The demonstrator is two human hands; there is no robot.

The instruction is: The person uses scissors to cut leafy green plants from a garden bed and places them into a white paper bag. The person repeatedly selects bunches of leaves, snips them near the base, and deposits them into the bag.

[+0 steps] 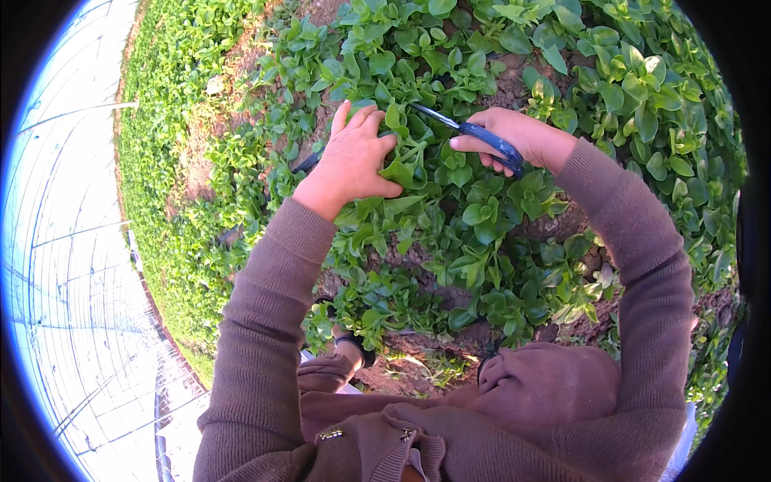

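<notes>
My right hand (512,135) grips scissors (491,141) by their dark blue handles. Their metal blades point up and left into the low, broad-leaved green plants (476,214), and the leaves partly hide the tips. Left of the blades, my left hand (355,159) reaches palm down into the foliage. Its thumb and fingers are spread around a leafy shoot (409,153) with pale green stems. The palm and undersides of the fingers are hidden, so whether they grip any leaves cannot be told.
Brown soil (512,78) shows between the plants. Dark tube-like pieces (308,161) lie partly under leaves on the left. My bent knee (554,379) and sandalled foot (355,346) are close to the plants' near edge. A bright greenhouse-like cover (78,241) with thin ribs rises at far left.
</notes>
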